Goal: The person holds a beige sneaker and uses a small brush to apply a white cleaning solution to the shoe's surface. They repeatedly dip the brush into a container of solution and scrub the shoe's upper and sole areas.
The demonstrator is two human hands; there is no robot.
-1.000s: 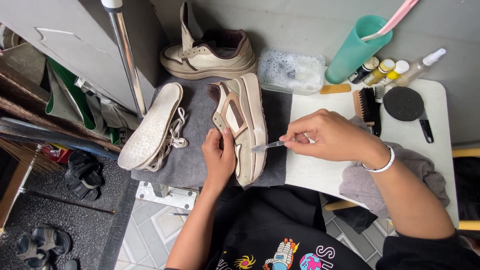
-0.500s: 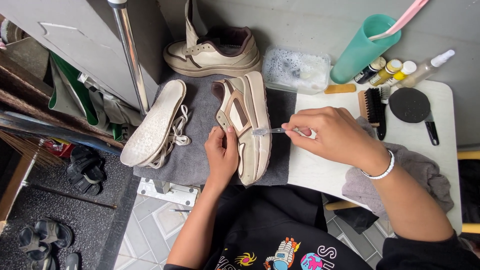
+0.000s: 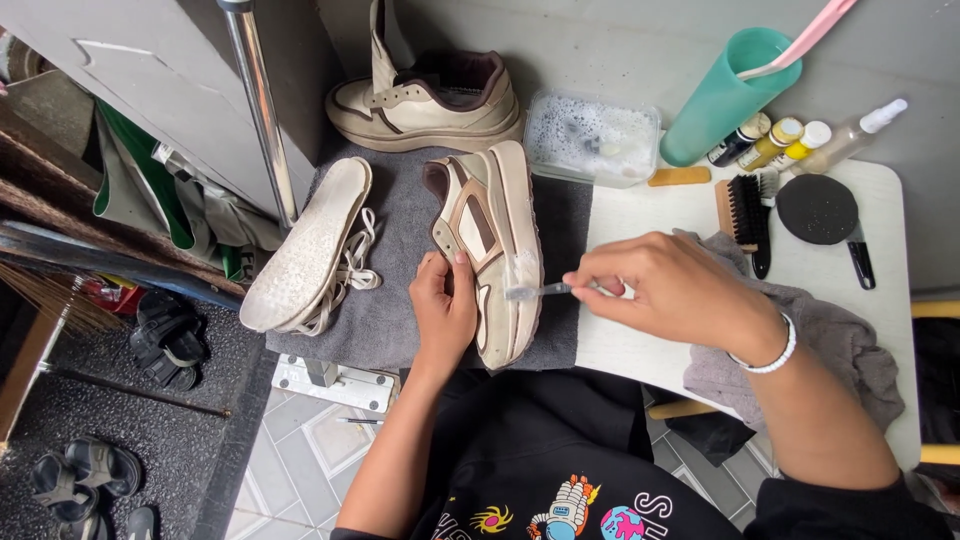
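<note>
Partly hidden under the left hand (image 3: 445,305), the beige sneaker (image 3: 495,250) lies on its side on the grey mat (image 3: 395,300), those fingers clamped on its upper. Right hand (image 3: 670,290) fingers pinch a small brush (image 3: 535,291); its bristle end blurs against the foamy sole, and the handle disappears inside the fist.

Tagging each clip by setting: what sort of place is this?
Probably a small shoe-cleaning workspace: a sneaker lies on a grey mat, beside a tub of suds, brushes and small bottles on a white table.
</note>
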